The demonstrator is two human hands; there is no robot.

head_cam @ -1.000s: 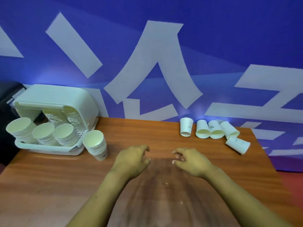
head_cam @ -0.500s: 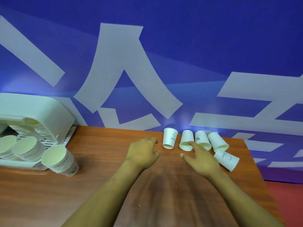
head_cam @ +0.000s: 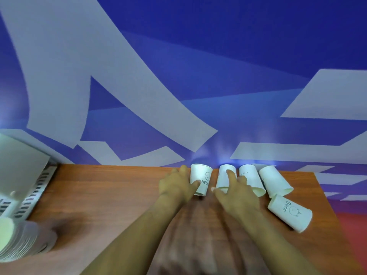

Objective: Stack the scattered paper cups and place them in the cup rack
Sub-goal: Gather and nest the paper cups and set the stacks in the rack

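Several white paper cups lie along the far edge of the wooden table (head_cam: 111, 195). An upright cup marked HELLO (head_cam: 202, 175) has my left hand (head_cam: 176, 185) around its left side, thumb on its front. Just right of it, a cup lying on its side (head_cam: 223, 175) is under the spread fingers of my right hand (head_cam: 235, 191), thumb by its rim. Two more lying cups (head_cam: 250, 175) (head_cam: 275, 180) follow to the right. A cup marked Bear (head_cam: 290, 212) lies nearer me. The white cup rack (head_cam: 21, 165) is at the far left, cut off by the frame.
A blurred stack of cups (head_cam: 17, 239) lies on the table at the lower left, in front of the rack. A blue and white wall stands directly behind the table. The table's right edge runs just past the Bear cup.
Both hands have reached forward from the table's middle to the row of cups. My view has swung right and closer, pushing the rack to the left edge.
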